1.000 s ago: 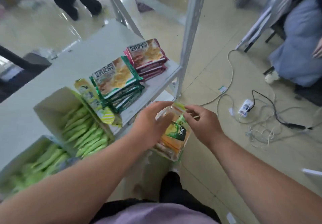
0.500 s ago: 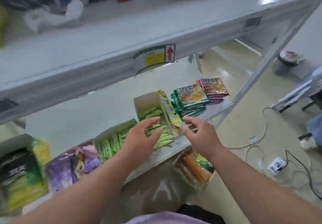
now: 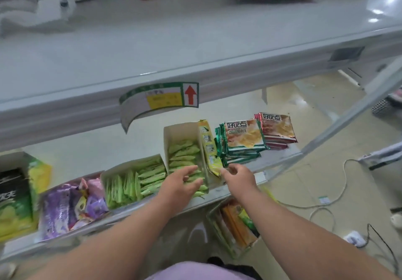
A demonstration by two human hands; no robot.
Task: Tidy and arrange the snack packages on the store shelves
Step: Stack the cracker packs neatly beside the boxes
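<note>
An open cardboard box [image 3: 174, 134] of green snack sachets [image 3: 185, 155] stands on the middle shelf [image 3: 87, 153]. My left hand [image 3: 180, 184] lies over its front sachets with fingers spread. My right hand [image 3: 237, 175] reaches to the yellow flap [image 3: 210, 147] at the box's right side, fingertips at its lower corner; whether it pinches the flap is unclear. Right of the flap lie a stack of green-edged biscuit packs [image 3: 241, 140] and a stack of red-edged packs [image 3: 276, 129]. A second box of green sachets [image 3: 134, 181] sits to the left.
A purple snack bag [image 3: 65, 205] and a green-and-yellow box [image 3: 19, 195] fill the shelf's left end. An orange pack [image 3: 235, 225] lies on the lower shelf below my right arm. The upper shelf [image 3: 195, 40] with a price tag [image 3: 161, 99] overhangs. Cables and a power strip [image 3: 354, 238] lie on the floor.
My hands have let go of the orange pack, which now lies on the lower shelf, and have risen to the middle shelf. The view has tilted up to show the upper shelf.
</note>
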